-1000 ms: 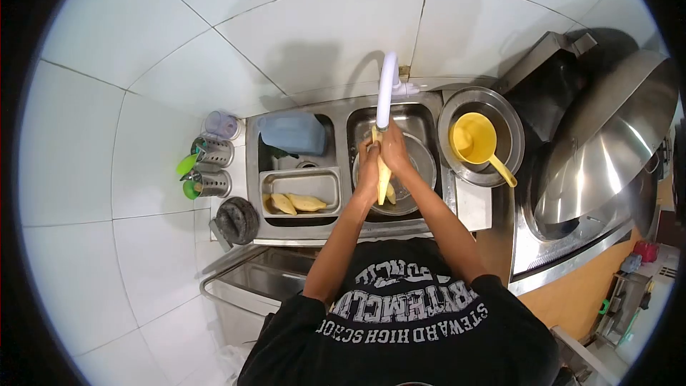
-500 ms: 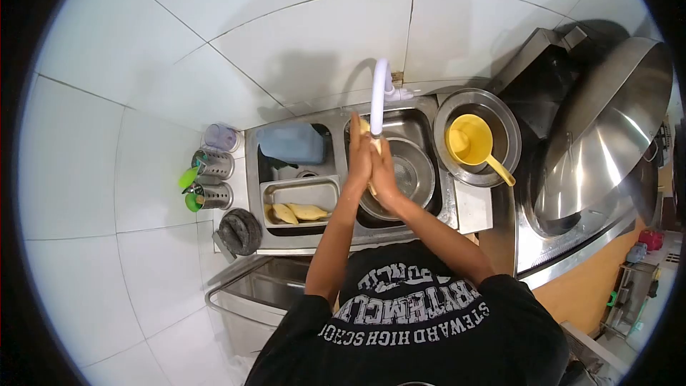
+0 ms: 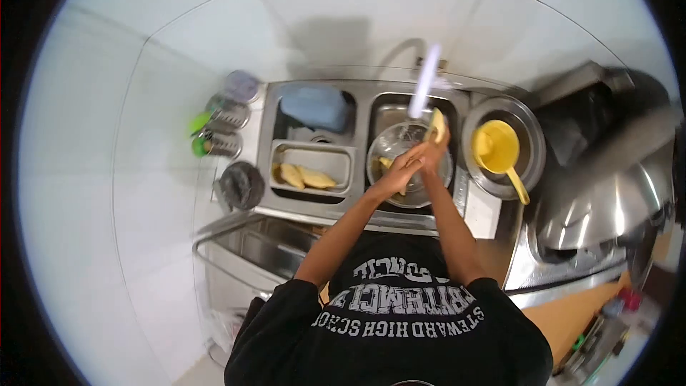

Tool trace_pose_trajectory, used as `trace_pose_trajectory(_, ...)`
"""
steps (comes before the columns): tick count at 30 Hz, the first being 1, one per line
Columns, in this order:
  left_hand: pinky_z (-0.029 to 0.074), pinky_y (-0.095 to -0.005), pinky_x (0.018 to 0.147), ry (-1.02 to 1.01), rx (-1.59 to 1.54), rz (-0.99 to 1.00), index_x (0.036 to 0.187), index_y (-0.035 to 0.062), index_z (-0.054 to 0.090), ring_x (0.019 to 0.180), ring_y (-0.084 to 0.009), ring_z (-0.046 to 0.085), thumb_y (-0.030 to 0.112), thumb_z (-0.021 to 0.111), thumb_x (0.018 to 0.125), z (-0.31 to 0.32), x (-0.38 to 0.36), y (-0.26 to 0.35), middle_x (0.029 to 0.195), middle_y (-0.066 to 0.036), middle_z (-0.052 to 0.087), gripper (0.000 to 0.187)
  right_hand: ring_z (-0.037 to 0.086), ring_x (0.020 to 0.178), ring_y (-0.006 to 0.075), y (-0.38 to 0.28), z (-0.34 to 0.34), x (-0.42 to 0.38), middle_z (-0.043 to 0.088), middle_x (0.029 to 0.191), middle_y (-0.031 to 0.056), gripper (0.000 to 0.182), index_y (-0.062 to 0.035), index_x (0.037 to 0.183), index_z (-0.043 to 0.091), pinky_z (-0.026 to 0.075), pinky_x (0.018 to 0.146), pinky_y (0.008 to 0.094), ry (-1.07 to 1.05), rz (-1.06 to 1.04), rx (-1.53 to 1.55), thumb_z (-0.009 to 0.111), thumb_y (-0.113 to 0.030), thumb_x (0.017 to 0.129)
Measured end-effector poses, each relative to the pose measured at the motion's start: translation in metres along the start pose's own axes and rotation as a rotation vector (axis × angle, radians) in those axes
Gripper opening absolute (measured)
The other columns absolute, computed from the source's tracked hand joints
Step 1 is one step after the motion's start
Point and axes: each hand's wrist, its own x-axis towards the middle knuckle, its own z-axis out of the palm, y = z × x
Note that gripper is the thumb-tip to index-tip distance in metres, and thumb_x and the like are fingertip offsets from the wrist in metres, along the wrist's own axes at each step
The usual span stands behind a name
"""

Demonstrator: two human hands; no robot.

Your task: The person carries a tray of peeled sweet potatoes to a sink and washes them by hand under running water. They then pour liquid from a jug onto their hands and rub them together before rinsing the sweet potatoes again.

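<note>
My right hand [image 3: 437, 141] is closed round a long, tapered yellow peeled piece [image 3: 436, 123], a fruit or root whose kind I cannot make out. Its upper end sticks out past the fingers, below the white faucet spout [image 3: 424, 89]. My left hand [image 3: 401, 173] lies against the right palm, its fingers wrapped over the lower part of the piece. Under both hands sits a round metal bowl [image 3: 380, 137] in the right sink basin. More yellow shows in this bowl, partly hidden by the hands.
In the left basin, a metal tray [image 3: 336, 154] holds yellow pieces [image 3: 307, 177], beside a bluish container [image 3: 314, 107]. A yellow dipper [image 3: 495, 144] rests in a metal basin [image 3: 529, 118] at right. A large wok-like metal pan [image 3: 622, 204] and metal utensil holders [image 3: 227, 143] flank the sink.
My hands have turned and come lower over the bowl; the yellow piece now tilts up to the right in the right hand. The camera view has shifted, moving the sink rightward in the picture.
</note>
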Motion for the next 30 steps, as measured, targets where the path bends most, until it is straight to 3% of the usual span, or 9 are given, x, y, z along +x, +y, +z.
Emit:
trace_pose_trajectory(3, 0.040, -0.0310, 0.096, 0.170, -0.030, -0.010, 0.132, 0.0068, 0.046, 0.116, -0.0165, 0.050, 0.018, 0.049, 0.096, -0.051, -0.017, -0.038, 0.132, -0.007, 0.050, 0.038, 0.050, 0.117, 0.0338, 0.070, -0.037, 0.000, 0.049, 0.129, 0.0207, 0.047, -0.0022, 0.134, 0.039, 0.036, 0.100, 0.0374, -0.182, -0.285, -0.392, 0.053, -0.016, 0.092)
trace_pose_trajectory(7, 0.047, -0.0316, 0.088, 0.470, 0.130, -0.172, 0.124, 0.0038, 0.051, 0.110, -0.0191, 0.055, 0.007, 0.045, 0.094, -0.142, -0.062, -0.065, 0.119, -0.007, 0.057, 0.030, 0.050, 0.117, 0.0357, 0.080, -0.050, -0.020, 0.050, 0.127, 0.0223, 0.053, -0.0053, 0.136, 0.037, 0.038, 0.099, 0.0395, -0.346, -0.266, -0.547, 0.056, -0.013, 0.088)
trace_pose_trajectory(8, 0.048, -0.0324, 0.086, 0.516, 0.040, 0.026, 0.120, 0.0014, 0.053, 0.108, -0.0192, 0.056, 0.002, 0.046, 0.090, -0.171, -0.073, -0.108, 0.115, -0.008, 0.059, 0.031, 0.051, 0.115, 0.0361, 0.097, -0.052, -0.015, 0.052, 0.124, 0.0223, 0.051, -0.0063, 0.133, 0.042, 0.040, 0.097, 0.0409, -0.305, -0.206, -0.657, 0.057, -0.012, 0.085)
trace_pose_trajectory(9, 0.048, -0.0329, 0.087, 0.597, 0.242, -0.148, 0.119, -0.0011, 0.053, 0.108, -0.0194, 0.056, 0.000, 0.048, 0.087, -0.187, -0.080, -0.109, 0.111, -0.010, 0.061, 0.032, 0.053, 0.113, 0.0366, 0.106, -0.055, -0.013, 0.054, 0.120, 0.0223, 0.049, -0.0072, 0.130, 0.046, 0.041, 0.095, 0.0423, -0.255, -0.146, -0.768, 0.059, -0.011, 0.083)
trace_pose_trajectory(12, 0.047, -0.0409, 0.086, 0.517, 0.758, -0.148, 0.113, 0.0052, 0.057, 0.106, -0.0312, 0.057, 0.001, 0.054, 0.076, -0.215, -0.104, -0.102, 0.112, -0.015, 0.061, 0.037, 0.056, 0.104, 0.0363, 0.098, -0.057, -0.019, 0.058, 0.111, 0.0199, 0.040, -0.0075, 0.119, 0.056, 0.044, 0.089, 0.0442, -0.269, -0.325, -0.988, 0.060, -0.007, 0.079)
trace_pose_trajectory(14, 0.047, -0.0451, 0.087, 0.276, 1.196, -0.472, 0.115, 0.0101, 0.058, 0.108, -0.0332, 0.055, 0.006, 0.056, 0.076, -0.219, -0.104, -0.078, 0.114, -0.013, 0.059, 0.040, 0.056, 0.100, 0.0368, 0.085, -0.045, -0.033, 0.059, 0.107, 0.0189, 0.036, -0.0066, 0.113, 0.059, 0.044, 0.087, 0.0446, -0.273, -0.336, -0.960, 0.060, -0.007, 0.077)
trace_pose_trajectory(17, 0.047, -0.0461, 0.087, 0.247, 1.238, -0.524, 0.116, 0.0144, 0.058, 0.106, -0.0336, 0.056, 0.011, 0.056, 0.077, -0.231, -0.104, -0.081, 0.113, -0.011, 0.060, 0.039, 0.056, 0.097, 0.0358, 0.047, -0.008, -0.078, 0.060, 0.100, 0.0162, 0.032, -0.0063, 0.106, 0.062, 0.042, 0.087, 0.0455, -0.282, -0.627, -0.939, 0.061, -0.005, 0.074)
trace_pose_trajectory(24, 0.047, -0.0369, 0.086, 0.676, 0.836, -0.113, 0.115, 0.0018, 0.055, 0.103, -0.0312, 0.057, 0.004, 0.054, 0.083, -0.239, -0.138, -0.099, 0.111, -0.015, 0.060, 0.032, 0.052, 0.104, 0.0356, 0.096, 0.133, -0.156, 0.054, 0.112, 0.0162, 0.041, -0.0083, 0.115, 0.055, 0.044, 0.086, 0.0459, -0.991, -0.600, -0.769, 0.064, -0.012, 0.076)
trace_pose_trajectory(30, 0.048, -0.0334, 0.082, 0.817, 0.691, -0.239, 0.122, 0.0029, 0.051, 0.095, -0.0203, 0.060, -0.001, 0.048, 0.088, -0.243, -0.190, -0.080, 0.110, -0.012, 0.061, 0.034, 0.050, 0.112, 0.0400, 0.125, 0.182, -0.166, 0.046, 0.126, 0.0205, 0.062, -0.0073, 0.136, 0.038, 0.043, 0.092, 0.0488, -1.288, -0.199, -1.176, 0.061, -0.033, 0.085)
